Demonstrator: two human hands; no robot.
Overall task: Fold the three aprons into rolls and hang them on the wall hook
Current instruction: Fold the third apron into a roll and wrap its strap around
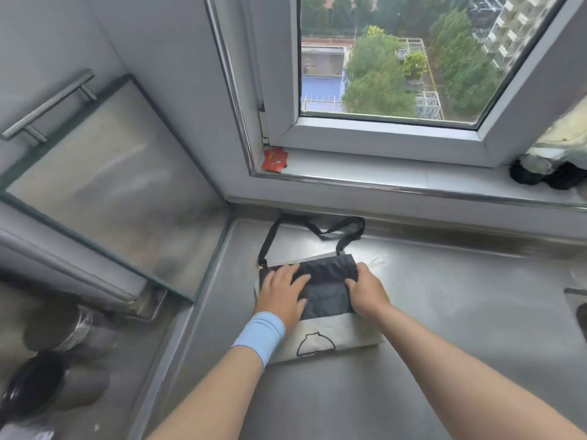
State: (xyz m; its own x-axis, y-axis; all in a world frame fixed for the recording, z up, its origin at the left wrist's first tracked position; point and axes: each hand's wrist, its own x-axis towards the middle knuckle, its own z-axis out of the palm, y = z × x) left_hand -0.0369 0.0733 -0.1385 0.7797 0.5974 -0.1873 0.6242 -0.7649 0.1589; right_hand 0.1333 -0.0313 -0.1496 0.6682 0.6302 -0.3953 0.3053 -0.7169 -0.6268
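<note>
A folded apron lies on the steel counter under the window. Its near part is pale with a black outline drawing; its far part is dark fabric. A black neck strap loops away toward the wall. My left hand, with a light blue wristband, lies flat with spread fingers on the dark fabric's left side. At the right edge, my right hand curls its fingers round the dark fabric. I see only this one apron and no wall hook.
A glass panel with a metal bar handle leans at the left. Steel pots stand lower left. On the window sill lie a red packet and dark items at the right. A sink edge shows far right.
</note>
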